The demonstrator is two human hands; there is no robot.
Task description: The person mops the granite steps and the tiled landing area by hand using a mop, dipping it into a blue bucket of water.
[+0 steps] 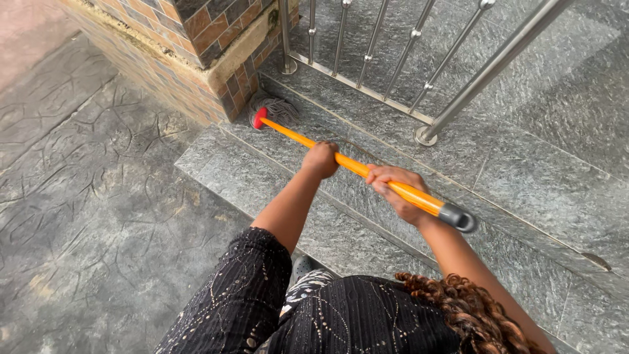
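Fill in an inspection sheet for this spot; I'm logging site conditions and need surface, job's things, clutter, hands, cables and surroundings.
Surface: grey stone steps, lower patterned paving.
Job's things: mop with orange handle, red collar, grey string head against the brick pillar's base.
Clutter: nothing seen.
Hands: left hand closed on the handle mid-length; right hand closed near the grey end cap.
Cables: nothing seen.
Surroundings: brick pillar, steel railing fixed to the upper step.
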